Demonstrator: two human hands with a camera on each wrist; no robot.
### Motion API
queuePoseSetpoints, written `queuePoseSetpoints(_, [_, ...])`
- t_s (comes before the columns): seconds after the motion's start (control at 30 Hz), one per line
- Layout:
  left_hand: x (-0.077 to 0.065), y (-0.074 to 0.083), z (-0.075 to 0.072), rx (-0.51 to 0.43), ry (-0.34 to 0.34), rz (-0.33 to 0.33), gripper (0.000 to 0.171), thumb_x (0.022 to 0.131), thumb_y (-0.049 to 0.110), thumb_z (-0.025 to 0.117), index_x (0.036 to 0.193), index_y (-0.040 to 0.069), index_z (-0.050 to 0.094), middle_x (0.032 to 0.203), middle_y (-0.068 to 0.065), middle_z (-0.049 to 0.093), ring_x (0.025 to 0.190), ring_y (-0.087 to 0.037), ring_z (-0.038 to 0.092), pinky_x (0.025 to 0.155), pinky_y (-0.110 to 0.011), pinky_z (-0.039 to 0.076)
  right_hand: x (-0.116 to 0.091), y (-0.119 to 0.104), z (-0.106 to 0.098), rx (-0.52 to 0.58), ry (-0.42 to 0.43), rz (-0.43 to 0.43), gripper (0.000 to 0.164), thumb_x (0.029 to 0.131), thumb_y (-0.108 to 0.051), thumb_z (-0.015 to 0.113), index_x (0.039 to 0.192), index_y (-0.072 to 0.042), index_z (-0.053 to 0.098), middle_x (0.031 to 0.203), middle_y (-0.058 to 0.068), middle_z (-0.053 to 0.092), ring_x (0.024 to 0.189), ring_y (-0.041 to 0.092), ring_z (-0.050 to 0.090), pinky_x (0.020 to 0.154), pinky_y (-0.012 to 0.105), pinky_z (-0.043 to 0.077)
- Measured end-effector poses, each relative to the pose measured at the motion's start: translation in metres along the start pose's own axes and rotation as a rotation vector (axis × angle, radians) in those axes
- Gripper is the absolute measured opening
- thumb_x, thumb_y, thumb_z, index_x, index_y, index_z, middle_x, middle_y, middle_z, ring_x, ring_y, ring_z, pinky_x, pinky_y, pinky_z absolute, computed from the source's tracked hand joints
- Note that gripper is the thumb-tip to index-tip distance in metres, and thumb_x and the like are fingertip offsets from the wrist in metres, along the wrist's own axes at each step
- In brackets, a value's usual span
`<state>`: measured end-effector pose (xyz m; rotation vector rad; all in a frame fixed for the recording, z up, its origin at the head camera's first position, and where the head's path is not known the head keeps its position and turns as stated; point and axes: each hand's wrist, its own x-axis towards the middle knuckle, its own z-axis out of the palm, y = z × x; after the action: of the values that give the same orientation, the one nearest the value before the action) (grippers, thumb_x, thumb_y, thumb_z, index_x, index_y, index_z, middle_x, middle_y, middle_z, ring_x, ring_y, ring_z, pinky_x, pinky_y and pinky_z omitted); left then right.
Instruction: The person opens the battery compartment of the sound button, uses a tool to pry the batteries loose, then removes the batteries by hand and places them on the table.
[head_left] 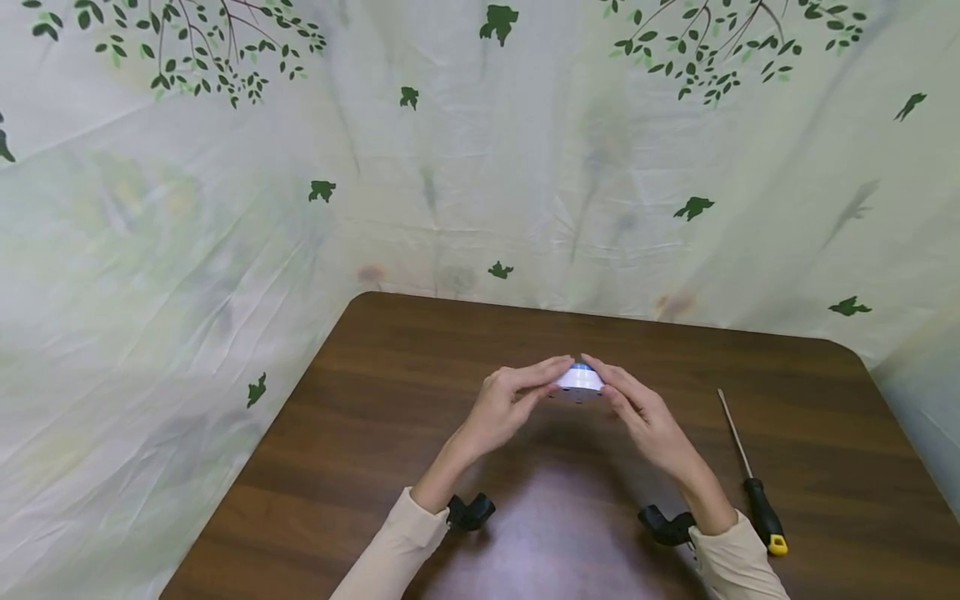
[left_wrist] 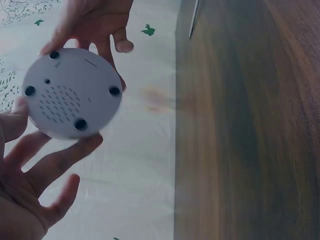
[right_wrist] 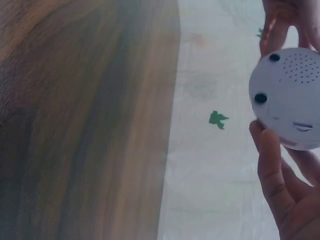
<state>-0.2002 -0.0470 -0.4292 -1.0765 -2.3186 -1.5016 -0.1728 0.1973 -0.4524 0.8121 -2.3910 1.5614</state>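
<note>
Both hands hold a white round device [head_left: 580,381] up over the table, one at each side of its rim. A blue part shows on its upper side in the head view. Its flat underside [left_wrist: 70,112] faces the wrist cameras, with a patch of small holes, several black round feet and a short slot. My left hand [head_left: 508,407] pinches the left edge between thumb and fingers. On the opposite edge my right hand [head_left: 648,421] grips in the same way, its thumb [right_wrist: 271,155] near the underside's rim. The device's top face is mostly hidden by the fingers.
A screwdriver [head_left: 761,504] with a black and yellow handle lies on the brown wooden table [head_left: 337,467], right of the right forearm. Behind the table hangs a pale cloth [head_left: 465,167] printed with leaves. Black camera mounts [head_left: 471,511] sit at both wrists.
</note>
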Motion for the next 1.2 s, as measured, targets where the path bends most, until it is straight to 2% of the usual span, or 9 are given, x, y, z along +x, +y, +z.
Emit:
queuePoseSetpoints(0.23, [-0.002,0.001,0.000,-0.114,-0.047,-0.072,0.036,0.103,0.009,0.062,0.137,0.013,0.069,0.138,-0.004,0.069,0.122,-0.009,0.067,0.093,-0.023,0.057,-0.004,-0.001,-0.002,0.104,0.027,0.070,0.042,0.111,-0.008,0.040,0.152,-0.011,0.053,0.136,-0.024,0.061,0.066,0.022,0.059,0.056,0.035,0.055])
queuePoseSetpoints(0.37, [-0.003,0.001,-0.001,-0.228,-0.061,-0.146,0.035,0.104,0.009,0.060,0.138,0.012,0.068,0.136,-0.007,0.070,0.095,-0.003,0.064,0.072,-0.020,0.054,-0.005,0.002,-0.002,0.147,0.006,0.063,0.043,0.111,-0.006,0.042,0.152,-0.009,0.051,0.133,-0.022,0.063,0.056,0.022,0.055,0.049,0.036,0.052])
queuePoseSetpoints(0.53, [-0.005,-0.003,0.000,-0.294,-0.094,-0.193,0.036,0.105,0.012,0.058,0.141,0.012,0.065,0.138,-0.008,0.068,0.091,-0.008,0.058,0.070,-0.027,0.054,-0.006,0.005,-0.003,0.218,-0.036,0.077,0.044,0.111,-0.007,0.041,0.154,-0.007,0.049,0.134,-0.020,0.063,0.051,0.020,0.056,0.045,0.037,0.051])
queuePoseSetpoints(0.63, [-0.006,-0.006,0.001,-0.314,-0.138,-0.197,0.039,0.107,0.014,0.055,0.146,0.011,0.060,0.146,-0.006,0.063,0.106,-0.010,0.059,0.082,-0.032,0.058,-0.008,0.006,-0.004,0.270,-0.039,0.094,0.043,0.111,-0.006,0.041,0.153,-0.004,0.048,0.138,-0.021,0.062,0.052,0.019,0.059,0.043,0.038,0.053])
queuePoseSetpoints(0.77, [-0.008,-0.010,0.002,-0.329,-0.186,-0.193,0.045,0.108,0.014,0.053,0.153,0.010,0.051,0.157,-0.006,0.052,0.135,-0.011,0.055,0.101,-0.025,0.053,-0.010,0.007,-0.005,0.324,-0.012,0.141,0.042,0.111,-0.008,0.043,0.153,-0.002,0.048,0.134,-0.017,0.065,0.059,0.017,0.066,0.042,0.041,0.053])
queuePoseSetpoints(0.83, [-0.011,-0.012,0.003,-0.324,-0.201,-0.190,0.048,0.108,0.013,0.053,0.156,0.010,0.046,0.161,-0.006,0.047,0.139,-0.014,0.053,0.104,-0.022,0.051,-0.011,0.007,-0.003,0.361,0.009,0.180,0.043,0.111,-0.010,0.044,0.153,-0.003,0.048,0.129,-0.013,0.066,0.063,0.016,0.070,0.041,0.041,0.053])
queuePoseSetpoints(0.93, [-0.015,-0.012,0.003,-0.298,-0.210,-0.193,0.056,0.106,0.010,0.057,0.160,0.012,0.040,0.158,-0.009,0.051,0.121,-0.016,0.063,0.095,-0.027,0.056,-0.010,0.006,0.001,0.428,0.034,0.245,0.045,0.112,-0.015,0.044,0.155,-0.002,0.045,0.122,-0.008,0.068,0.068,0.018,0.076,0.041,0.039,0.053])
queuePoseSetpoints(1.07, [-0.017,-0.011,0.004,-0.221,-0.205,-0.198,0.075,0.097,0.008,0.072,0.162,0.017,0.036,0.136,-0.012,0.064,0.090,-0.012,0.062,0.084,-0.031,0.057,-0.011,0.003,0.005,0.508,0.033,0.311,0.048,0.112,-0.020,0.045,0.158,-0.004,0.041,0.120,-0.005,0.069,0.075,0.023,0.079,0.043,0.038,0.054])
queuePoseSetpoints(1.2, [-0.014,-0.011,0.004,-0.198,-0.208,-0.192,0.085,0.089,0.011,0.081,0.161,0.020,0.038,0.125,-0.012,0.067,0.083,-0.008,0.061,0.081,-0.027,0.056,-0.013,0.002,0.002,0.540,-0.042,0.286,0.050,0.114,-0.020,0.039,0.162,-0.011,0.033,0.120,0.000,0.069,0.079,0.030,0.078,0.047,0.044,0.056])
